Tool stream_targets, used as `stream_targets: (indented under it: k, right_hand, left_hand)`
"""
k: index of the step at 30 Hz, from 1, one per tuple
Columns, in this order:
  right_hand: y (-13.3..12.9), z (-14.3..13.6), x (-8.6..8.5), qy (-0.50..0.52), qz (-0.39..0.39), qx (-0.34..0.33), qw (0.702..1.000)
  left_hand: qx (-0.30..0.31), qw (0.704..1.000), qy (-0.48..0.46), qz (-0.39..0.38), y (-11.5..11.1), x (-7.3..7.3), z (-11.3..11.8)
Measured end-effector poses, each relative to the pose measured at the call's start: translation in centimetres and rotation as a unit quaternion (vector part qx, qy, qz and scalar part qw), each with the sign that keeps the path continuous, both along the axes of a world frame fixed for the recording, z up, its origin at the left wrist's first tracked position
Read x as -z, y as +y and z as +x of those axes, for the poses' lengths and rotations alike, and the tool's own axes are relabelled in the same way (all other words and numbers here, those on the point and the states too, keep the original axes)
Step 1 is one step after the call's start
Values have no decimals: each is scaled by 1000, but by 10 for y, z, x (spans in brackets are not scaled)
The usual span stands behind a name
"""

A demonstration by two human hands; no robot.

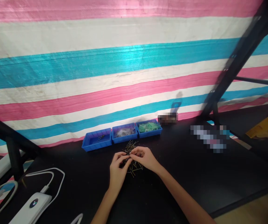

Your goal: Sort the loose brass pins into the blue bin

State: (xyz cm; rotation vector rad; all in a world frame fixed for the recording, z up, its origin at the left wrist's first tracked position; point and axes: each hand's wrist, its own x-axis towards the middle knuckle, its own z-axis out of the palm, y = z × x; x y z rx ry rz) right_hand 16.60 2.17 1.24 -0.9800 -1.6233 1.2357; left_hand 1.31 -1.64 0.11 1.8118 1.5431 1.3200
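Observation:
My left hand [118,166] and my right hand [145,158] meet over a loose pile of thin brass-coloured metal rods [134,168] on the black table. The fingertips of both hands are pinched together, almost touching each other. Whatever is between them is too small and too covered to name. Rod ends stick out behind the fingers and below them. Just behind the pile stand three blue bins in a row. A few thin pieces lie in the left bin [96,144]. Clear plastic is in the middle bin [124,139], and green packets [149,127] are in the right bin [150,134].
A white power bank [32,209] with a white cable lies at the front left. Black metal frame legs [236,67] rise at both sides. Behind hangs a striped sheet [101,71]. A yellow packet [264,128] is at the far right; blurred items lie nearer.

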Motion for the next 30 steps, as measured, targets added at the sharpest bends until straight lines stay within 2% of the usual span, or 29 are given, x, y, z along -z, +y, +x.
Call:
stream_targets:
  k: [8, 19, 30]
  right_hand:
    - [-5, 1, -10, -35, 21, -10, 999]
    - [-2, 0, -3, 5, 9, -4, 1000]
    - [-9, -11, 5, -56, 47, -13, 997]
  left_hand:
    - [0, 1000, 2, 26, -2, -1, 1]
    - [-24, 998, -17, 48, -3, -4, 2]
    - [-23, 996, -74, 32, 0, 0, -2]
